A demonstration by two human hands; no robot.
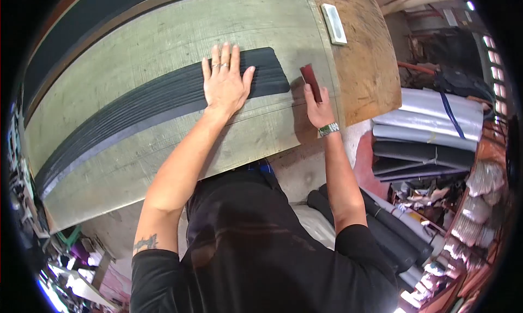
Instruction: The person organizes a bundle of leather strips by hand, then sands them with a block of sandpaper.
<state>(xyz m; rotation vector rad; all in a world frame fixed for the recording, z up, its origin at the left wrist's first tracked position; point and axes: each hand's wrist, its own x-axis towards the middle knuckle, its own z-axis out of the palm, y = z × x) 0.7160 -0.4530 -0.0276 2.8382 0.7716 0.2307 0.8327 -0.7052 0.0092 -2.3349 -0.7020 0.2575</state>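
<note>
Two hands are at the layered stack of long dark grey rubbery strips (136,109), which lies slantwise across the scuffed grey-green cutting board (163,35) on the brown wooden counter (370,73). The work looks like trimming at the stack's right end. Doing it well would seem to call for steady downward pressure so the layers do not creep, with their edges kept flush and the tool kept clear of the pressing fingers.

The left hand (224,84) is spread fully open, palm down, fingers together and thumb out, pressing flat on the stack near its right end. The right hand (318,109) is clenched around a small flat dark red tool (311,79), which sticks up from the fingers just beside the stack's end. Whether its tip touches the board I cannot tell. A white rectangular block (334,23) lies well apart on the counter.
</note>
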